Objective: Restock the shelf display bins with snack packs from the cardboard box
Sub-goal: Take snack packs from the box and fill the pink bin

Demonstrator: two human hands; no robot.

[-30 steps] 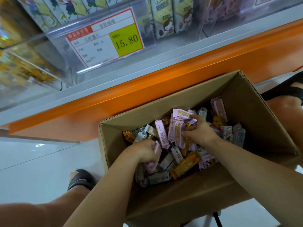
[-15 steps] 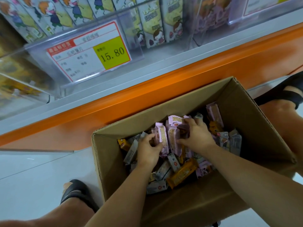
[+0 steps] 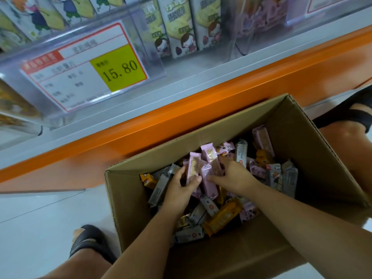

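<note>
Here, lower centre, gathering: your left hand point(image 3: 181, 191) and right hand point(image 3: 236, 179) hold pink packs point(image 3: 209, 175), fingers point(image 3: 179, 172) curled, inside the box point(image 3: 302, 137); next, lift them to a bin point(image 3: 159, 63).

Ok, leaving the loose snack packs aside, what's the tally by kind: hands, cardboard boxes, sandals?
Hands: 2, left hand and right hand, both gripping pink packs
Cardboard box: 1
Black sandals: 2, left sandal and right sandal
Total: 5

Pale, seemingly tiled floor point(image 3: 40, 228) bearing the cardboard box point(image 3: 231, 262) and two black sandals point(image 3: 90, 240).
</note>
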